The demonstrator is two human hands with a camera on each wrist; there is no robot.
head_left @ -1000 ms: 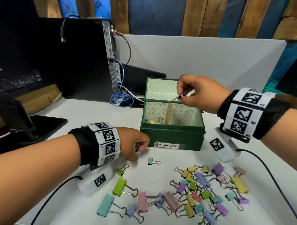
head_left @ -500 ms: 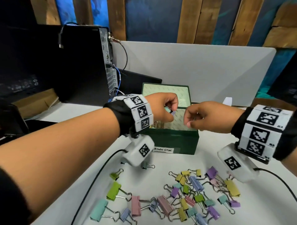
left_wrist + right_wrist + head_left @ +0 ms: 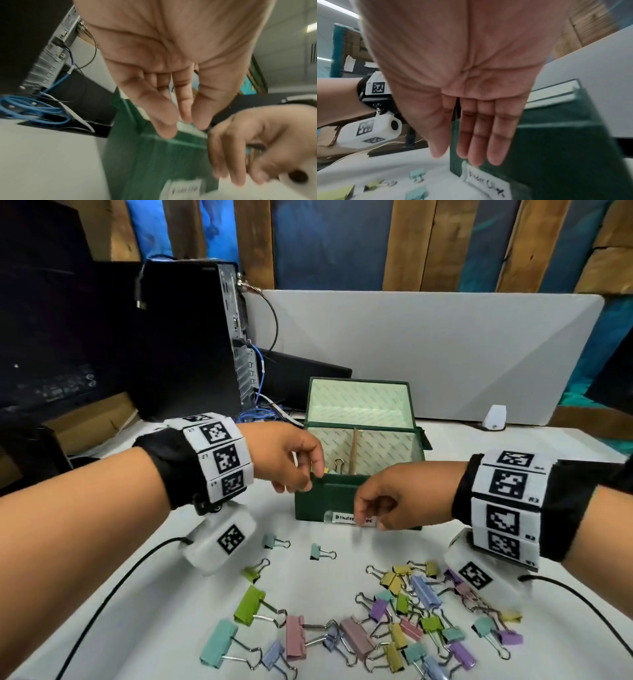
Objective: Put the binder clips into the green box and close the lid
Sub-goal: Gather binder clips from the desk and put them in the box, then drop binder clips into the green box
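Observation:
The green box (image 3: 322, 501) stands mid-table with its lid (image 3: 359, 402) upright and open; a wooden divider (image 3: 354, 450) splits it, and a few clips (image 3: 339, 465) lie in its left compartment. My left hand (image 3: 308, 474) hovers at the box's front left corner, fingers relaxed and empty; the left wrist view shows its bare fingers (image 3: 164, 121). My right hand (image 3: 370, 515) hangs in front of the box's label (image 3: 488, 184), fingers (image 3: 476, 142) straight, holding nothing. Several pastel binder clips (image 3: 411, 621) lie scattered on the white table nearer to me.
A black computer tower (image 3: 191, 337) with blue cables (image 3: 260, 412) stands at back left. A grey partition (image 3: 445, 354) closes the back, with a small white device (image 3: 495, 417) at its foot. Black cords (image 3: 102, 611) trail from both wrist cameras across the table.
My left hand rose from the table to over the box, then drew back to its front left corner, now empty. My right hand came down from above the box to its front.

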